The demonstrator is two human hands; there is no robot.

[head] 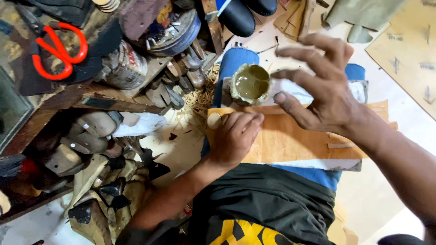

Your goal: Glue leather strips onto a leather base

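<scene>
Tan leather sheet (290,136) | left hand (234,136) pressing | right hand (324,88) spread above

labelled silver tin (127,68) on shelf, red-white label

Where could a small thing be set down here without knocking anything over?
On the tan sheet, between the left hand and the right hand, bare leather shows. The pale floor right of the lap looks open too. The shelves at left are crowded with tins, tools and red scissors; the glue pot fills the board's top.
</scene>
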